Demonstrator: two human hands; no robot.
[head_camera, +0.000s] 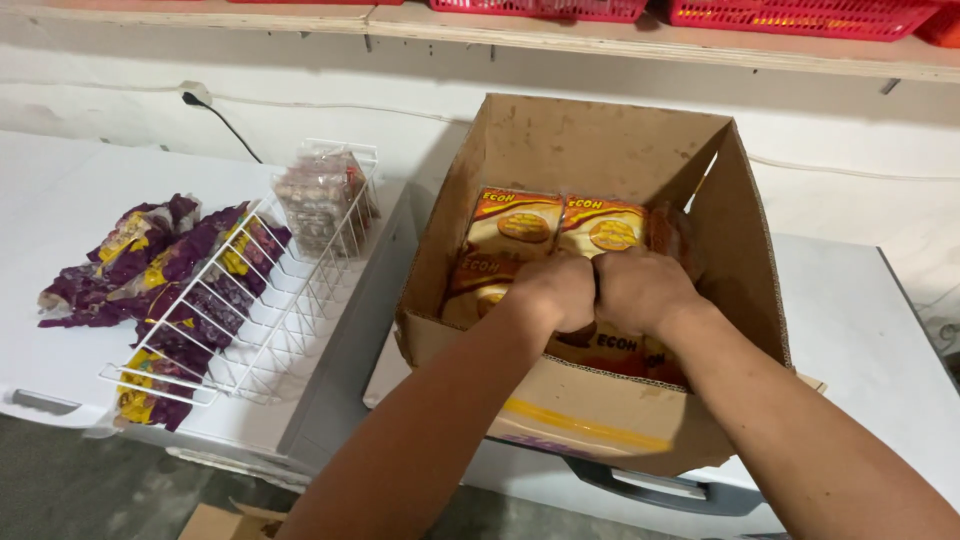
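**Hands inside a carton of snack packets**

Head view. Cardboard carton (600, 400) stands open on the lid of a white chest freezer (860, 320), its near wall facing me and its flaps folded out. My left hand (553, 290) and my right hand (640, 288) are both plunged into the carton, knuckles up and pressed against each other at the centre. Both hands are curled closed, fingers turned down among the orange-and-yellow snack packets (560, 225); the fingertips are hidden, so I cannot tell exactly which packets each hand grips, only that each is closed on the packets beneath it. The packets stand upright in rows and fill the carton from the far wall toward the near one; two packet faces show clearly just beyond my knuckles, and more printed fronts show below my wrists. My forearms enter from the lower edge of the picture and cross the carton's near rim.

To my left, on a second white freezer lid (60, 200), a white wire basket (270, 310) lies tilted. Purple snack packets (170, 270) lie partly in it and partly spilled onto the lid beside it. A clear bag of small round brownish items (320, 200) stands upright at the basket's far end. A black cable (225, 125) runs down the white wall behind. Red plastic crates (800, 15) sit on a wooden shelf (560, 35) above. A dark freezer handle (660, 490) shows below the carton.
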